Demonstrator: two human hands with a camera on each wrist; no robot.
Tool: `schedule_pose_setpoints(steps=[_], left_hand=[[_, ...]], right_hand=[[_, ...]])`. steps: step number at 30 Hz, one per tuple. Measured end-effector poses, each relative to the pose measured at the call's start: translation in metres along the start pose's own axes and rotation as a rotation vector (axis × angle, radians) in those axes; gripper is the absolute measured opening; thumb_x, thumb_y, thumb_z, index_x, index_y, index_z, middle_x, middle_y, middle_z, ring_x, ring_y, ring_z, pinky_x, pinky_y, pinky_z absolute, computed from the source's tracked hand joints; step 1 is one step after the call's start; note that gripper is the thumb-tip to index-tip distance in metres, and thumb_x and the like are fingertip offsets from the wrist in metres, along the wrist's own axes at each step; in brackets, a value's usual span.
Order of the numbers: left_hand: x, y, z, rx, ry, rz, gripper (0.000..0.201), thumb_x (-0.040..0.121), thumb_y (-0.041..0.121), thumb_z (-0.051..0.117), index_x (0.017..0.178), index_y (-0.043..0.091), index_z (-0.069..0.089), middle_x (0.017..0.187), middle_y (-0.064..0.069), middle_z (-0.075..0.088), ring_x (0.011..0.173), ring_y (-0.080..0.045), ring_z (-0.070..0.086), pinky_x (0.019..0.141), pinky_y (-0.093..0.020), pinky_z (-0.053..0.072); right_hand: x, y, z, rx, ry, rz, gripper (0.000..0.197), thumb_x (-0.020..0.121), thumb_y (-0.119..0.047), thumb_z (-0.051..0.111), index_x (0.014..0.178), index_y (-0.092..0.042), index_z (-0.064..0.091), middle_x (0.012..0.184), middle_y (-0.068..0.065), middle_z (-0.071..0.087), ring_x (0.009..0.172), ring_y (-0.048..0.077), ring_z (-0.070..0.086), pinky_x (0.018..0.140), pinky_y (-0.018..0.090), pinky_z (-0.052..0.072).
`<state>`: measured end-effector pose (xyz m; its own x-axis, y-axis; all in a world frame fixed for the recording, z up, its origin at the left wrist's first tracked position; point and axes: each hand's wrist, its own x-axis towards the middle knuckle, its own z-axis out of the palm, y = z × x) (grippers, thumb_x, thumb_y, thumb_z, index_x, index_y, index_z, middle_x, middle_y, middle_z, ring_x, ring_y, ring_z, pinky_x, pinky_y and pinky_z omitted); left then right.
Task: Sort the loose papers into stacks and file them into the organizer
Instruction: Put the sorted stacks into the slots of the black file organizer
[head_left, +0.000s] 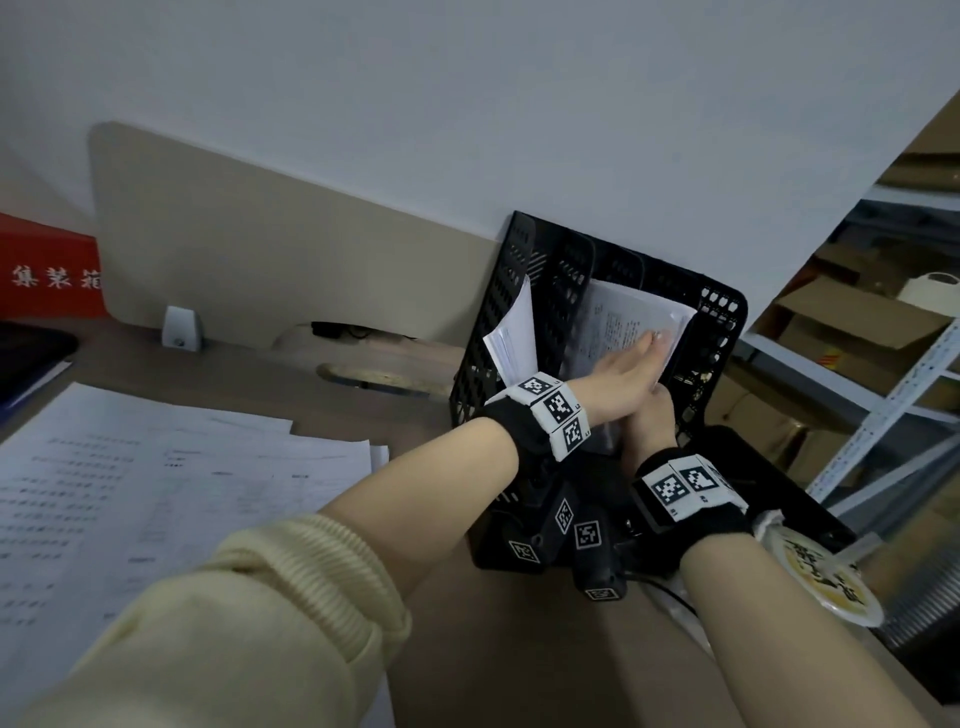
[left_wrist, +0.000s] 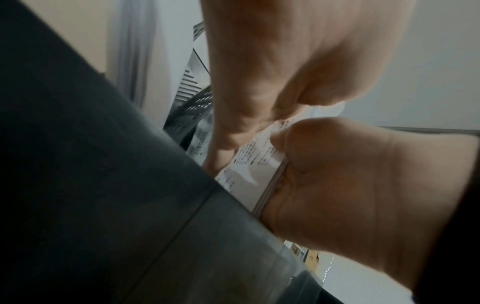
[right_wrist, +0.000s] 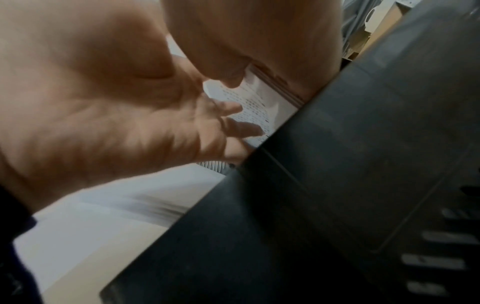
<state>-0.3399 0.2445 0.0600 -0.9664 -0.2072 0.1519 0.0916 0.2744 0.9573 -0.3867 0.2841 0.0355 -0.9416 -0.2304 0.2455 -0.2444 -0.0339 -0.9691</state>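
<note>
On the brown tabletop (head_left: 467, 623) by the white wall, loose papers (head_left: 156, 493) lie left. The left hand (head_left: 621, 376), fingers flat, presses a paper stack (head_left: 623, 322) in the black organizer (head_left: 722, 332)'s right compartment; the right hand (head_left: 652, 415) pinches its edge.

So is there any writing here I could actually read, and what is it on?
"集装箱", white characters, on the red box at the far left.
Printed lines on the stack of papers that both hands are putting into the black organizer: too small to read.
Text on the loose papers on the desk: too small to read.
Dark characters on the round yellow lid at the right: blurred, unreadable.
Wristband squares: coded patterns, no words.
</note>
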Motion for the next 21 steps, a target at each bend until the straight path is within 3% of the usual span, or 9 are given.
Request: schedule_pose_setpoints(steps=[2, 4, 8, 10, 12, 14, 16, 18, 21], left_hand=[[-0.005, 0.000, -0.007, 0.022, -0.002, -0.018, 0.072, 0.094, 0.065, 0.009, 0.155, 0.027, 0.012, 0.163, -0.003, 0.010, 0.151, -0.020, 0.004, 0.123, -0.045, 0.003], [-0.025, 0.009, -0.016, 0.027, -0.008, -0.050, 0.068, 0.095, 0.062, 0.009, 0.155, 0.029, 0.013, 0.163, -0.003, 0.013, 0.150, -0.022, 0.010, 0.123, -0.043, 0.007], [-0.068, 0.036, -0.031, 0.027, -0.004, -0.096, 0.057, 0.104, 0.046, 0.006, 0.155, 0.020, 0.013, 0.161, -0.007, 0.017, 0.148, -0.023, 0.019, 0.116, -0.036, 0.017], [-0.082, 0.043, -0.037, 0.045, 0.010, -0.102, 0.059, 0.105, 0.043, 0.006, 0.153, 0.013, 0.019, 0.157, -0.011, 0.027, 0.144, -0.024, 0.027, 0.113, -0.033, 0.022], [-0.090, 0.042, -0.043, 0.053, 0.028, -0.122, 0.065, 0.104, 0.047, 0.011, 0.148, 0.004, 0.031, 0.147, -0.018, 0.043, 0.136, -0.025, 0.041, 0.112, -0.033, 0.026], [-0.100, 0.042, -0.050, 0.005, 0.072, -0.113, 0.070, 0.103, 0.050, 0.017, 0.130, -0.006, 0.051, 0.124, -0.017, 0.065, 0.120, -0.016, 0.058, 0.110, -0.035, 0.031], [-0.116, 0.042, -0.060, 0.048, 0.103, -0.138, 0.069, 0.101, 0.056, 0.016, 0.135, 0.004, 0.049, 0.133, -0.004, 0.060, 0.127, -0.007, 0.052, 0.112, -0.034, 0.025], [-0.132, 0.044, -0.074, 0.142, 0.131, -0.128, 0.071, 0.099, 0.060, 0.010, 0.150, 0.016, 0.031, 0.154, -0.004, 0.036, 0.141, -0.017, 0.035, 0.117, -0.036, 0.021], [-0.153, 0.041, -0.097, 0.202, 0.184, -0.093, 0.080, 0.094, 0.067, 0.009, 0.146, 0.014, 0.038, 0.140, -0.012, 0.051, 0.118, -0.025, 0.055, 0.096, -0.036, 0.047]], right_hand=[[-0.006, -0.003, -0.003, -0.057, 0.008, 0.068, 0.071, 0.083, -0.067, 0.046, 0.120, -0.008, 0.058, 0.113, 0.016, 0.067, 0.099, 0.031, 0.066, 0.091, 0.043, 0.052], [-0.007, -0.003, -0.008, -0.086, 0.021, 0.064, 0.082, 0.067, -0.078, 0.045, 0.110, -0.011, 0.061, 0.102, 0.011, 0.070, 0.093, 0.028, 0.068, 0.087, 0.047, 0.054], [-0.027, -0.019, -0.006, -0.160, 0.046, -0.010, 0.065, 0.080, -0.065, 0.043, 0.113, -0.012, 0.060, 0.102, 0.005, 0.068, 0.095, 0.021, 0.065, 0.088, 0.043, 0.053], [-0.036, -0.027, -0.005, -0.183, 0.041, -0.071, 0.055, 0.088, -0.054, 0.043, 0.108, -0.007, 0.063, 0.088, 0.001, 0.064, 0.082, 0.015, 0.061, 0.076, 0.034, 0.049], [-0.051, -0.037, 0.000, -0.168, 0.045, -0.129, 0.042, 0.092, -0.042, 0.044, 0.102, -0.005, 0.062, 0.083, -0.001, 0.059, 0.077, 0.013, 0.056, 0.074, 0.032, 0.044], [-0.066, -0.050, 0.006, -0.154, 0.083, -0.187, 0.029, 0.095, -0.031, 0.046, 0.110, -0.010, 0.059, 0.097, -0.003, 0.058, 0.088, 0.011, 0.055, 0.083, 0.030, 0.044], [-0.082, -0.060, 0.016, -0.133, 0.121, -0.260, 0.025, 0.095, -0.020, 0.049, 0.117, -0.011, 0.057, 0.106, -0.005, 0.056, 0.098, 0.007, 0.052, 0.089, 0.023, 0.041], [-0.100, -0.069, 0.029, -0.103, 0.132, -0.346, 0.024, 0.092, -0.012, 0.050, 0.114, -0.010, 0.059, 0.106, -0.005, 0.056, 0.098, 0.006, 0.052, 0.090, 0.021, 0.043], [-0.125, -0.078, 0.054, -0.129, 0.066, -0.401, 0.020, 0.086, -0.009, 0.052, 0.101, -0.015, 0.063, 0.103, -0.004, 0.059, 0.097, 0.010, 0.055, 0.095, 0.027, 0.045]])
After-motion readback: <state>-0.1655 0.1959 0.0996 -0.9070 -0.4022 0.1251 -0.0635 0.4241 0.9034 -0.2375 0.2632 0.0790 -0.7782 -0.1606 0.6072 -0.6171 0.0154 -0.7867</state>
